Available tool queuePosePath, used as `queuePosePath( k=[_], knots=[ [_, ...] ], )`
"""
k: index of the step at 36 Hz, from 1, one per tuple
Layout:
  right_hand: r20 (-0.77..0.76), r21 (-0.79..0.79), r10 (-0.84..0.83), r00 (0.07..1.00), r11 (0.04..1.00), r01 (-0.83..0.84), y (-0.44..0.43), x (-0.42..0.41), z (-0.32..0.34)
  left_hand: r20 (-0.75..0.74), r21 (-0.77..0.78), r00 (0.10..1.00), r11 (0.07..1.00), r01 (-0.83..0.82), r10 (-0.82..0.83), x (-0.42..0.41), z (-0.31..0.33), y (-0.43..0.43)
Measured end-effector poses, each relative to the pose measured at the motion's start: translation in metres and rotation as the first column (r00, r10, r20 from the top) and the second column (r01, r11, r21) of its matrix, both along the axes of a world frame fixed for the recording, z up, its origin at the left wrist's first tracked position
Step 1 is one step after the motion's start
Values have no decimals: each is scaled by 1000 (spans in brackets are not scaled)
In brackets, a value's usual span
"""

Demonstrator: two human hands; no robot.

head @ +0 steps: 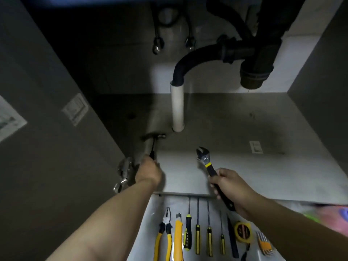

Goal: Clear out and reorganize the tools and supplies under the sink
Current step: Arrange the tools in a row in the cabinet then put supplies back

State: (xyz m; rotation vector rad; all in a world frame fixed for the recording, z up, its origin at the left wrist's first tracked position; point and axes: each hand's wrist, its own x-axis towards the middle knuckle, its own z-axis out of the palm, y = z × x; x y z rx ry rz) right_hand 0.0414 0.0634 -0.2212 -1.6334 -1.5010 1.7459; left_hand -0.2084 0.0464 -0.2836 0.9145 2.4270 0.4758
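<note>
Cabinet floor [235, 129] — left hand [148, 171] grips hammer [153, 142], right hand [228, 183] grips wrench [204, 159].

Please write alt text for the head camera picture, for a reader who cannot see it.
Inside a dim cabinet under a sink, the left hand grips a hammer and the right hand holds a wrench. In front, pliers, screwdrivers and a tape measure lie in a row. A white pipe stands behind.
</note>
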Motion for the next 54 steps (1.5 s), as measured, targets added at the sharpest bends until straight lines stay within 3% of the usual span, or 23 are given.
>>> queuePosePath(
  k=[8,12,19,30,32,40,43,46,48,50,52,54],
  knots=[
    [-118,-76,-94,989,993,86,15,-19,-34,-172,29,985,999,33,-27,-22,-22,24],
    [-164,-115,-123,979,988,105,17,-26,-42,-321,-119,936,987,112,-145,-29,-23,30],
    [-184,-157,-179,967,976,151,15,-38,-51,-437,-294,851,940,171,-292,-27,-21,36],
    [-217,-171,-180,959,975,144,12,-43,-53,-560,-426,735,894,139,-381,-20,-8,40],
    [-234,-181,-180,955,974,139,11,-42,-54,-549,-437,748,891,123,-373,-20,-7,42],
    [-248,-173,-159,956,978,117,6,-39,-62,-566,-411,735,900,141,-374,-18,-9,37],
    [-280,-205,-177,944,971,122,4,-41,-62,-557,-295,778,945,142,-290,-13,-16,31],
    [-293,-191,-170,941,975,117,2,-42,-63,-582,-72,785,974,213,-214,-2,-24,19],
    [-274,-160,-149,950,981,108,2,-41,-64,-475,135,858,947,292,-196,15,-29,12],
    [-263,-139,-139,955,985,105,2,-42,-66,-74,369,984,912,179,-163,40,-28,4],
    [-270,-119,-147,951,986,118,1,-43,-67,359,423,926,905,-52,-115,64,-23,-7],
    [-305,-89,-135,943,990,113,1,-43,-66,585,396,796,912,-113,-156,82,-19,-17]
  ],
)
